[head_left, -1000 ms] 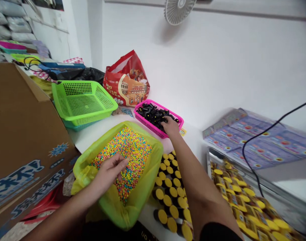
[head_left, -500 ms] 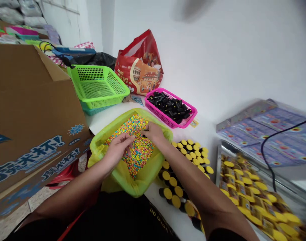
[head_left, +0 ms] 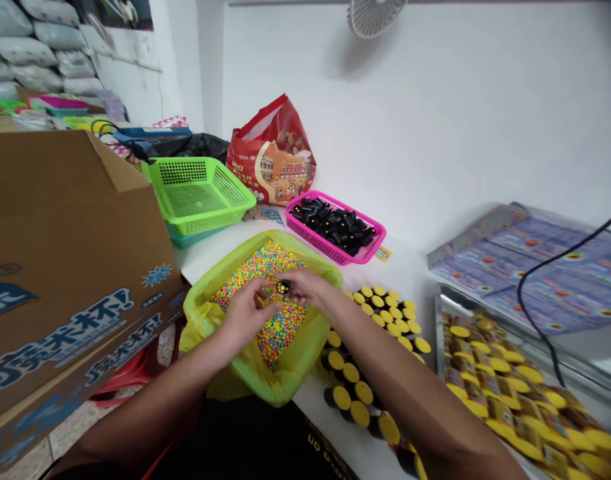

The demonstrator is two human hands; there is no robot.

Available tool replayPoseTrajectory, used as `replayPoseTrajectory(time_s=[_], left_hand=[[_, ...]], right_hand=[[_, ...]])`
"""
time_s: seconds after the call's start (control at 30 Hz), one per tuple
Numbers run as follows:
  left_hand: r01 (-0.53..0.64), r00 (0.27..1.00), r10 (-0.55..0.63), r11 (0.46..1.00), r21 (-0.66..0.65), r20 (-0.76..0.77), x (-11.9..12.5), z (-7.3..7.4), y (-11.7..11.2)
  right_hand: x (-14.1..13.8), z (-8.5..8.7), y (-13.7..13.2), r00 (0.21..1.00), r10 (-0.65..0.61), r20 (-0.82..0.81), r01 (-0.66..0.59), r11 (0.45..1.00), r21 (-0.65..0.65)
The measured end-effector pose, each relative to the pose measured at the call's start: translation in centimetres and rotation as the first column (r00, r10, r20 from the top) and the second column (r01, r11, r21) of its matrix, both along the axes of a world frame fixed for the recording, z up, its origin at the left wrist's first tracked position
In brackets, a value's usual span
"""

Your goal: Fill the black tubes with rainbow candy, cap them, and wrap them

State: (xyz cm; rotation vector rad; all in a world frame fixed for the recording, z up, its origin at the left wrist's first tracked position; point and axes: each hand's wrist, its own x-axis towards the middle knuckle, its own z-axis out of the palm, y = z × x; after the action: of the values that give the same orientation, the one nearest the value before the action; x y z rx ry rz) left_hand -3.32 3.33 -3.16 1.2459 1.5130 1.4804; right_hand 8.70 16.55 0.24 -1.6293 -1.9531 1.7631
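My right hand point(head_left: 308, 287) grips a small black cup point(head_left: 283, 287), its round end turned towards me with a few coloured beads showing in it. Close to its left is my left hand point(head_left: 250, 308), thumb and fingers curved but apart, with nothing visible between them. Both hands are over a basket lined with a yellow-green plastic bag point(head_left: 290, 363). Inside lies a heap of small multicoloured candy-like beads point(head_left: 280, 333). Right of the basket stand rows of black cups with yellow lids point(head_left: 360, 393), partly hidden by my right forearm.
A pink basket point(head_left: 330, 257) of black cups sits behind. Green baskets point(head_left: 200, 193) and a red bag point(head_left: 270, 160) are farther back. On the left rises a cardboard box point(head_left: 75, 253). A metal tray point(head_left: 440, 320) with yellow-lidded packs and purple boxes point(head_left: 550, 260) occupies the right.
My right hand has lifted the black cup from the beads and turned its round end towards me. My left hand has moved closer to it, and the view has tilted up.
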Motion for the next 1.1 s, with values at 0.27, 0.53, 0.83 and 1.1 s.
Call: replayPoseTrajectory(time_s=[0.27, 0.53, 0.83, 1.1], left_hand=[[0.060, 0.976, -0.013, 0.975, 0.212, -0.219, 0.6, 1.0, -0.9], [0.218, 0.975, -0.206, 0.952, -0.215, 0.080, -0.2, 0.6, -1.2], [0.170, 0.984, -0.180, 0.928, -0.332, 0.001, 1.2, 1.8, -0.8], [0.144, 0.987, -0.160, 0.927, -0.347, -0.018, 1.9, 2.3, -0.8]], right_hand=[[0.2, 0.1, -4.9, 0.948, -0.057, -0.313, 0.010, 0.989, -0.150], [9.0, 3.3, -4.9, 0.859, -0.259, -0.441, 0.371, 0.910, 0.188], [28.6, 1.5, -10.1, 0.841, -0.540, 0.037, 0.478, 0.773, 0.416], [29.5, -4.9, -11.3, 0.752, -0.411, 0.515, -0.022, 0.765, 0.644]])
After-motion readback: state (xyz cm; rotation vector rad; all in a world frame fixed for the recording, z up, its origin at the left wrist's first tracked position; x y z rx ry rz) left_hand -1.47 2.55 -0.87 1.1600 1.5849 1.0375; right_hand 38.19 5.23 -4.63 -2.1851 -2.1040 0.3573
